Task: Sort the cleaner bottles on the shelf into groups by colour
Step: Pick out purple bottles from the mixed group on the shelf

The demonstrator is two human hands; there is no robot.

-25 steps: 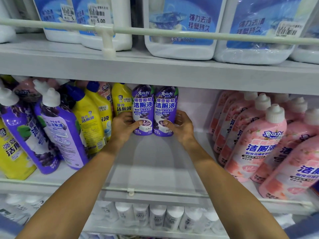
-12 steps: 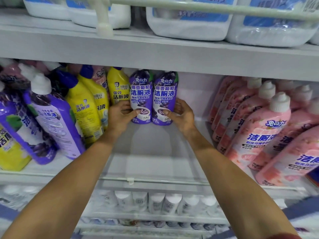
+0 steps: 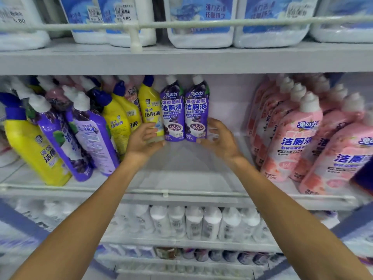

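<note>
Purple cleaner bottles (image 3: pixel 184 112), two upright and touching side by side, stand at the back of the middle shelf (image 3: pixel 181 178). The left hand (image 3: pixel 144 141) and right hand (image 3: pixel 221 139) flank their bases, fingers spread and loosely curled, gripping nothing. Yellow bottles (image 3: pixel 150 106) and further purple ones lean at left; pink bottles (image 3: pixel 292 136) stand grouped at right, well apart.
</note>
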